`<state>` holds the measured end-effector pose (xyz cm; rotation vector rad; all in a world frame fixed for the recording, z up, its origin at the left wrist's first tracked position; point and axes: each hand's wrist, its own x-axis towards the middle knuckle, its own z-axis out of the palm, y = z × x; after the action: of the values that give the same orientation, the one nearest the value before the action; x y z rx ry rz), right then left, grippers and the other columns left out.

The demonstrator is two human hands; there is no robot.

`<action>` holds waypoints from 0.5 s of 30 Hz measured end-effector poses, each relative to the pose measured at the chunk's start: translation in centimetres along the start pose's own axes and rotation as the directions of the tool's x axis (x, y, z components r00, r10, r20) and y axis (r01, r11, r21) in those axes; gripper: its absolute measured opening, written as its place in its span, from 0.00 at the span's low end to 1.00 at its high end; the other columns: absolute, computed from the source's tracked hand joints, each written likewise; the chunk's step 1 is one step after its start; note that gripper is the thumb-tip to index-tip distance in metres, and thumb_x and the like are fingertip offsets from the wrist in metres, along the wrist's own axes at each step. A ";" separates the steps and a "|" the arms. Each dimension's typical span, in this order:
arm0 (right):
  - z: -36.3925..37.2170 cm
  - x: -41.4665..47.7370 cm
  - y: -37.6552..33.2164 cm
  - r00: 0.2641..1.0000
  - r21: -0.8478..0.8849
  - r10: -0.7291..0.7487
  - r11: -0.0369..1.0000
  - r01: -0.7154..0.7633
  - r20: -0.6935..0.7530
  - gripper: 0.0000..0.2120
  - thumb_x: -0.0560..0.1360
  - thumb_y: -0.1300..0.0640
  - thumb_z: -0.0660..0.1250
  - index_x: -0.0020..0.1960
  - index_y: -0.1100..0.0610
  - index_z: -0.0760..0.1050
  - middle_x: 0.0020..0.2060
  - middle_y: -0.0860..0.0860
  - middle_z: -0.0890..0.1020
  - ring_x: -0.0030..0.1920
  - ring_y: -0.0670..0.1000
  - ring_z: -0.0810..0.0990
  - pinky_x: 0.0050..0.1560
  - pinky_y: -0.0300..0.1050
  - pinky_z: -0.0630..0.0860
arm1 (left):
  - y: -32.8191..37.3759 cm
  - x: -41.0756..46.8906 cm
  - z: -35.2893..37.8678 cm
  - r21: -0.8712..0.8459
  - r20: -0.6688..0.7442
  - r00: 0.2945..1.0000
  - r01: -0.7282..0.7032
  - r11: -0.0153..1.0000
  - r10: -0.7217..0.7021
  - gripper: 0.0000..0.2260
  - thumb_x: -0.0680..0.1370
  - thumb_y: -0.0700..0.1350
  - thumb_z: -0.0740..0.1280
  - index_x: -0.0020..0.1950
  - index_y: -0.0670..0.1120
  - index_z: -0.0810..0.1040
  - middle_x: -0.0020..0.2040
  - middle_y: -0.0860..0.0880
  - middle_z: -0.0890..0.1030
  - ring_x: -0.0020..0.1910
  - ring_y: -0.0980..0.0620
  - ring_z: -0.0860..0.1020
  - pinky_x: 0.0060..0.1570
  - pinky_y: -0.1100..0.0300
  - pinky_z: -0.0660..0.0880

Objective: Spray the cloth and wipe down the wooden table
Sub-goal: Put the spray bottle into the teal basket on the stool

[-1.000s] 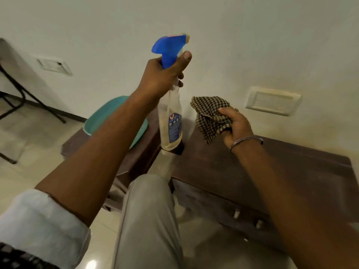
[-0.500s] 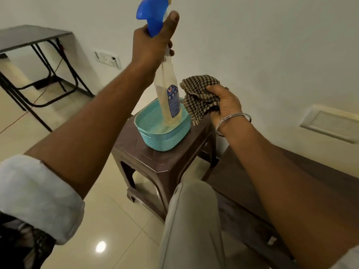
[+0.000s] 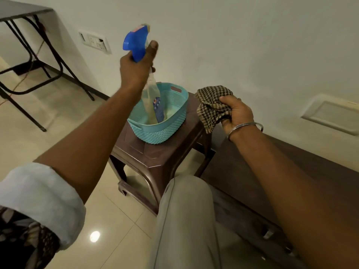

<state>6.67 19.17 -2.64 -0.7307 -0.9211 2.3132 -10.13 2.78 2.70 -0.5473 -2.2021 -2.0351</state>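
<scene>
My left hand [image 3: 136, 68] grips the neck of a clear spray bottle [image 3: 151, 101] with a blue trigger head; the bottle's lower half hangs inside the teal basket [image 3: 171, 129]. To the right, my right hand [image 3: 237, 113] holds a bunched brown checked cloth [image 3: 211, 105] above the gap between stool and table. The dark wooden table [image 3: 242, 171] stretches along the wall at the right, below my right forearm.
The basket stands on a brown plastic stool [image 3: 155, 160] left of the wooden table. My grey-trousered knee [image 3: 186, 210] is in front of both. A black folding table [image 3: 23, 12] stands at far left on the tiled floor. Wall sockets sit above.
The spray bottle has come down from in front of the cloth into the teal basket. My view has swung left, and the cloth hand has stayed roughly level.
</scene>
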 end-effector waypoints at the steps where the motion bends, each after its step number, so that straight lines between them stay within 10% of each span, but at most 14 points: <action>1: -0.8 0.1 0.1 1.000 0.000 0.005 1.000 -0.005 -0.016 0.06 0.71 0.74 0.66 0.46 0.67 0.77 0.31 0.56 0.83 0.29 0.54 0.84 0.29 0.44 0.79 | -0.1 0.0 0.1 -0.005 0.002 1.000 -0.008 1.000 0.008 0.15 0.79 0.58 0.70 0.41 0.48 0.75 0.36 0.49 0.78 0.35 0.55 0.80 0.40 0.62 0.79; 7: -4.9 0.5 0.9 0.995 -0.025 0.004 1.000 -0.007 -0.097 0.05 0.71 0.72 0.67 0.44 0.65 0.78 0.31 0.55 0.84 0.32 0.54 0.84 0.30 0.44 0.79 | -1.1 -0.6 -0.4 0.051 0.059 0.998 0.021 0.998 -0.024 0.18 0.75 0.64 0.71 0.48 0.49 0.77 0.47 0.46 0.78 0.45 0.53 0.79 0.48 0.58 0.78; 11: -6.8 1.0 0.9 0.995 -0.055 -0.010 0.998 0.005 -0.103 0.06 0.71 0.70 0.68 0.46 0.63 0.79 0.41 0.57 0.83 0.41 0.55 0.83 0.41 0.49 0.81 | -2.0 -2.5 -0.2 0.076 -0.081 0.994 0.079 0.994 -0.073 0.33 0.74 0.68 0.69 0.69 0.46 0.73 0.64 0.49 0.76 0.61 0.54 0.76 0.55 0.63 0.75; 15: -7.4 0.6 1.0 0.997 -0.072 0.008 0.997 -0.013 -0.078 0.08 0.71 0.70 0.68 0.49 0.63 0.79 0.45 0.58 0.84 0.45 0.57 0.83 0.47 0.51 0.82 | -1.7 -7.0 0.5 0.255 -0.502 0.773 -0.297 0.920 0.389 0.17 0.79 0.52 0.67 0.61 0.40 0.76 0.57 0.49 0.74 0.56 0.50 0.76 0.53 0.57 0.75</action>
<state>10.79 22.20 -8.12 -0.8520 -0.9723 2.2534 -4.12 1.84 -1.12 -0.2734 -1.7450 -1.5527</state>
